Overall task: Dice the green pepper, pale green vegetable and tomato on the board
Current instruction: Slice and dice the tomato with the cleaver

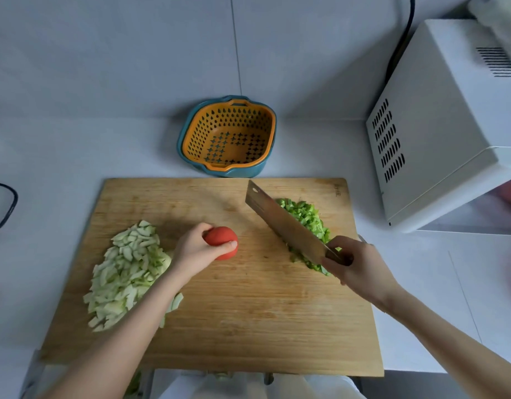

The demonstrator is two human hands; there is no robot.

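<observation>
Holding a whole red tomato [219,236] in the left hand [195,250], with fingers [229,245] curling round it from the left side, over the middle of the wooden cutting board [234,312]. Touching the board or hovering just above it: cannot tell from this angle.

Gripping the handle of a broad cleaver [280,223] in the right hand [358,264], with fingers [335,243] wrapping closed round the handle. Pointing the blade away and to the left, tilting its flat face partly upward, well apart from the tomato with bare board between.

Keeping the diced green pepper [309,217] heaped on the right part of the board, just behind and beneath the blade, partly hiding under it and under the right hand.

Keeping the chopped pale green vegetable [124,272] in a larger heap along the left part of the board, partly hiding under the left forearm and reaching the board's left edge.

Working on a pale worktop [61,156], with the board lying flat on it.

Standing just behind the board's far edge: an orange perforated colander [228,133] nesting in a teal bowl [237,171].

Standing to the right on the worktop: a white microwave [430,133], with a black cable [404,38] running up the wall behind it.
</observation>
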